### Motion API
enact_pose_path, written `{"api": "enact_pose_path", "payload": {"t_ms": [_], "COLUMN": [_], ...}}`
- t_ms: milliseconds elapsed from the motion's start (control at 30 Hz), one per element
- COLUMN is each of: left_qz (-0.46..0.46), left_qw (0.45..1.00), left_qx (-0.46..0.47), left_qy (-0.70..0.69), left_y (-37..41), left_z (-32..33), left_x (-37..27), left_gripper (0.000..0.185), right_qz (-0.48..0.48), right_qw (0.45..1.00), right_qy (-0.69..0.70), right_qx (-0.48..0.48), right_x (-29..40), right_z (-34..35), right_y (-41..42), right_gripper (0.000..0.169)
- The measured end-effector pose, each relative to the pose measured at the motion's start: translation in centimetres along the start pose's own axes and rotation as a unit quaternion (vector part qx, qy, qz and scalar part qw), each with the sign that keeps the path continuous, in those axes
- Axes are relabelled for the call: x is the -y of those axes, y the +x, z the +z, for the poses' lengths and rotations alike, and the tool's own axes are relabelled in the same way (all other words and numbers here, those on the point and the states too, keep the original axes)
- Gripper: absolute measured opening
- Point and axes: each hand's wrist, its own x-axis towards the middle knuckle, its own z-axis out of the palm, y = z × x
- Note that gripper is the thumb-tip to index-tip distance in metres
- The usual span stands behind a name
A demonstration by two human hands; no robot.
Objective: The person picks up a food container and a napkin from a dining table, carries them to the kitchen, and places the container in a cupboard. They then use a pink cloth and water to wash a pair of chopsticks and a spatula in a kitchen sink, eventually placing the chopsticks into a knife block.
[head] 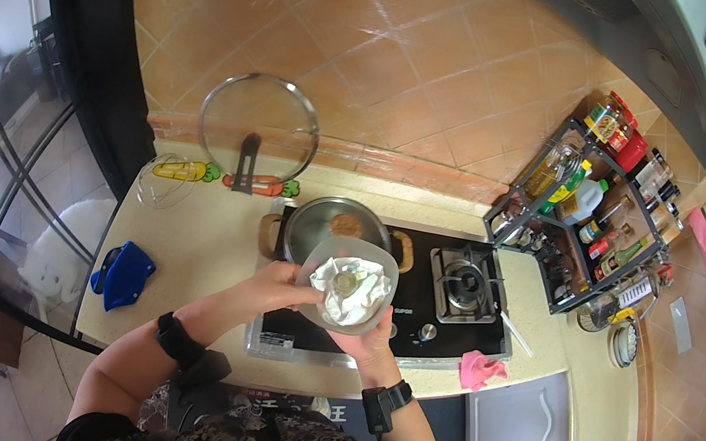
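Both hands hold a frosted, translucent bowl (315, 260) over the front of the gas hob. My left hand (284, 290) grips its left side, with the thumb over the rim. Below and to the right, my right hand (367, 343) supports the bowl from underneath. Inside lies crumpled white paper or film (357, 296), with a small clear, round piece (345, 283) on top. Just beyond the bowl, a metal pot (309, 227) with wooden-looking handles sits on the left burner. A brown round patch shows in the pot; I cannot tell whether it is food or a reflection.
A glass lid (260, 123) leans upright against the tiled wall. The right burner (466, 283) is bare. A pink cloth (481, 371) lies at the counter's front edge, a blue cloth item (127, 276) at left. A rack of bottles (581, 211) fills the back right corner.
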Motion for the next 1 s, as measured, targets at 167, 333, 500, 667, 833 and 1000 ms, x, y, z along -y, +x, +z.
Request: {"api": "enact_pose_path", "payload": {"t_ms": [167, 333, 500, 667, 833, 1000], "left_qz": [0.115, 0.440, 0.407, 0.396, 0.391, 0.392], "left_qw": [0.937, 0.669, 0.669, 0.676, 0.682, 0.665], "left_qx": [-0.190, -0.237, -0.207, -0.223, -0.217, -0.239], "left_qy": [0.268, 0.550, 0.587, 0.580, 0.579, 0.589], "left_y": [0.4, 0.6, 3.2, 4.1, 4.6, 3.7], "left_z": [5.2, 10.3, 14.3, 16.1, 16.9, 16.7], "left_x": [-6.4, -9.6, -9.1, -9.1, -9.3, -9.8], "left_gripper": [0.033, 0.059, 0.072, 0.070, 0.066, 0.063], "right_qz": [-0.041, -0.062, -0.068, -0.045, -0.032, -0.012], "right_qw": [0.998, 0.997, 0.998, 0.998, 0.999, 0.998], "right_qy": [0.041, 0.039, -0.010, 0.048, 0.030, 0.057], "right_qx": [0.015, 0.017, 0.006, 0.024, 0.032, 0.038], "right_x": [5.3, 8.4, 10.0, 11.1, 11.8, 11.1], "right_z": [-2.5, -3.7, -4.6, -5.4, -4.5, -4.4], "right_y": [-0.4, -0.5, -1.1, -2.0, -2.6, -2.2], "right_gripper": [0.097, 0.096, 0.100, 0.095, 0.095, 0.097]}}
